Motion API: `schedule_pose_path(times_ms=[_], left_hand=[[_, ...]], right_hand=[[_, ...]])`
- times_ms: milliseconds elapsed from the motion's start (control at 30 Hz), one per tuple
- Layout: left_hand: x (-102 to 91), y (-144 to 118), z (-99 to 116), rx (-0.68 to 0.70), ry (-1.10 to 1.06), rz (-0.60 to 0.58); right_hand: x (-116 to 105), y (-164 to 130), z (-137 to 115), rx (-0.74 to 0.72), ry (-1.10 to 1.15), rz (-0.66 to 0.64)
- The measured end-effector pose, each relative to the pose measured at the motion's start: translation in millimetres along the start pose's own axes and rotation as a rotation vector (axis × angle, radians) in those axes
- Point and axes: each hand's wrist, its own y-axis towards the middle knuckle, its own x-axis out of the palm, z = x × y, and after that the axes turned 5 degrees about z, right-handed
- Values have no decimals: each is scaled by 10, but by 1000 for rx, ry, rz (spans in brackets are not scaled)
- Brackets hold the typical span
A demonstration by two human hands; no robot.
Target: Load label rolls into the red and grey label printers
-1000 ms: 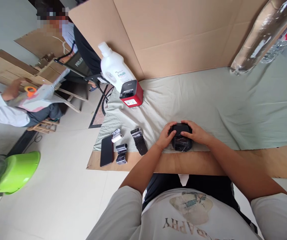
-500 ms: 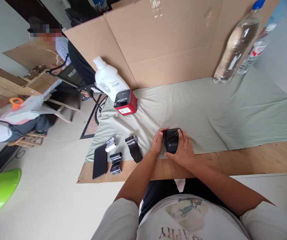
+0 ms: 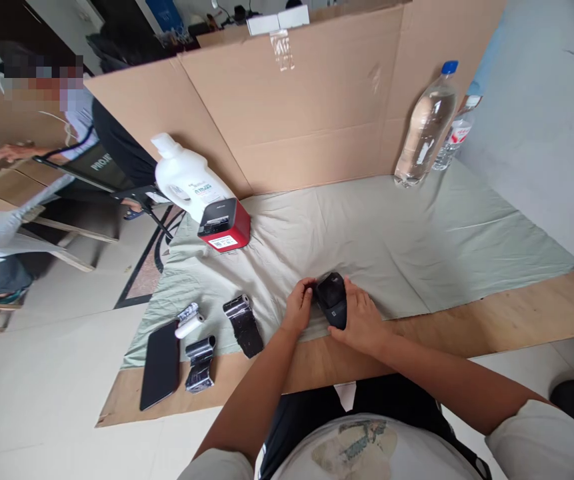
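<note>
A small black boxy device [image 3: 332,299] stands on the pale green cloth [image 3: 417,247] near the table's front edge. My right hand [image 3: 361,321] wraps around its right side and front. My left hand [image 3: 299,307] touches its left side with the fingertips. To the left lie a black strip roll [image 3: 243,323], a smaller crumpled black roll [image 3: 201,353], a white paper roll [image 3: 189,322] and a dark phone [image 3: 161,364].
A red and black label printer [image 3: 223,225] and a white detergent bottle [image 3: 184,177] stand at the back left. Two clear water bottles [image 3: 424,127] stand at the back right against a cardboard wall [image 3: 297,107]. Another person [image 3: 61,133] sits at the far left.
The camera tilted up and to the right, showing more of the cardboard and bottles. Both hands stayed on the black device, which has turned and tilted upright in my right hand.
</note>
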Motion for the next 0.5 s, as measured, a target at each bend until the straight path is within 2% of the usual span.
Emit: schedule_pose_path(times_ms=[133, 233, 333, 500], left_hand=[[-12, -21, -12, 49, 142, -5], [-17, -36, -24, 80, 251, -31], [4, -38, 2, 179, 400, -143], [62, -40, 99, 288, 660, -312]], right_hand=[[-40, 57, 104, -73, 55, -54], [-209, 345, 348, -76, 131, -67], [-498, 926, 759, 38, 130, 33], [-1022, 2058, 1561, 371, 36, 205]])
